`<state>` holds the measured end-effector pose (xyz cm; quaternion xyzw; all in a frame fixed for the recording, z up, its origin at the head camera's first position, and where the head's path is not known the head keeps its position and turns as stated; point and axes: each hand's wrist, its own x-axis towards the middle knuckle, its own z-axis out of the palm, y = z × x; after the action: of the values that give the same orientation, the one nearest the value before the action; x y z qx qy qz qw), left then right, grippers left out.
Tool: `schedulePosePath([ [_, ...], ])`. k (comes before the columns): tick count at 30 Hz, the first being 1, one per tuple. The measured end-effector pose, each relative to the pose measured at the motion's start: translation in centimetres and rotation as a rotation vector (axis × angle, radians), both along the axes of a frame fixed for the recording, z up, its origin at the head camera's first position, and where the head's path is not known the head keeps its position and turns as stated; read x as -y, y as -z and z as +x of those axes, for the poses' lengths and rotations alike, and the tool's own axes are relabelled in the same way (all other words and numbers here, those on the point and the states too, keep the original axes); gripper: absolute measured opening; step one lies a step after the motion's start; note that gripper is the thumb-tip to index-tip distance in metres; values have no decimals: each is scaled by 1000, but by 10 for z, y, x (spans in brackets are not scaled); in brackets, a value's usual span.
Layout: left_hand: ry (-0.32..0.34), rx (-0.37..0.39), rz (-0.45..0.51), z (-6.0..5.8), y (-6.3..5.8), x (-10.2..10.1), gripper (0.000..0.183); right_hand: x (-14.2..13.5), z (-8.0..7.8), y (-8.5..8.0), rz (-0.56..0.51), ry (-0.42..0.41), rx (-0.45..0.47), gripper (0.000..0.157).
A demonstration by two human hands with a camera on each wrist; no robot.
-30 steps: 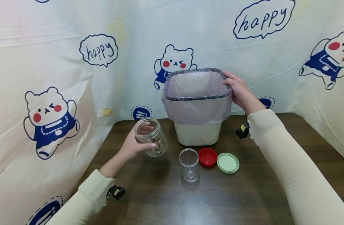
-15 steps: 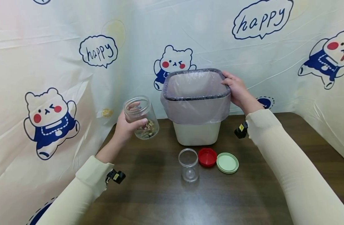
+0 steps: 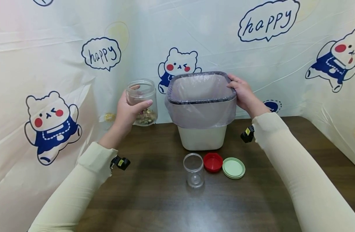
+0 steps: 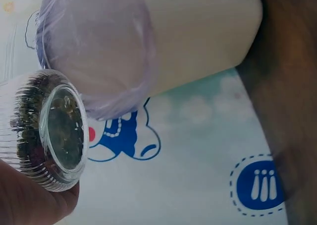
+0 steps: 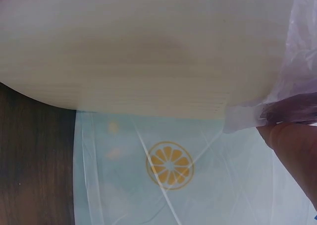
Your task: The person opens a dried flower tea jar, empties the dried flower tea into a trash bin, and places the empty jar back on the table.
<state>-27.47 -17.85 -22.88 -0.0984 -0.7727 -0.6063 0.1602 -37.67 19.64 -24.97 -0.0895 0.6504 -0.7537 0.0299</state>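
My left hand [image 3: 127, 111] grips a clear, lidless jar [image 3: 142, 93] in the air, left of the trash can. Dried bits, brownish and yellowish, lie at the jar's bottom [image 4: 64, 126], which faces the left wrist camera. The cream trash can [image 3: 202, 138] stands at the back of the table, lined with a translucent trash bag [image 3: 202, 114] folded over its rim. With my right hand [image 3: 243, 93] I hold the can's right rim and the bag there, thumb over the edge; the fingers behind the rim are partly hidden.
In front of the can stand a smaller clear jar [image 3: 194, 170], a red lid [image 3: 213, 162] and a pale green lid [image 3: 233, 168] side by side on the dark wooden table [image 3: 154, 199]. A printed curtain [image 3: 136, 38] hangs close behind.
My left hand has raised the jar and carried it slightly left and back, turning it more upright. The right hand stays at the trash can's rim.
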Motion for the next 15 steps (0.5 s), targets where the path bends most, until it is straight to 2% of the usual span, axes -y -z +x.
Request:
schedulePosePath([
  [6, -19, -5, -55, -10, -13, -3, 82, 1, -1, 0, -4, 3, 2, 58],
  [15, -106, -59, -296, -26, -36, -11, 87, 1, -1, 1, -15, 12, -2, 59],
])
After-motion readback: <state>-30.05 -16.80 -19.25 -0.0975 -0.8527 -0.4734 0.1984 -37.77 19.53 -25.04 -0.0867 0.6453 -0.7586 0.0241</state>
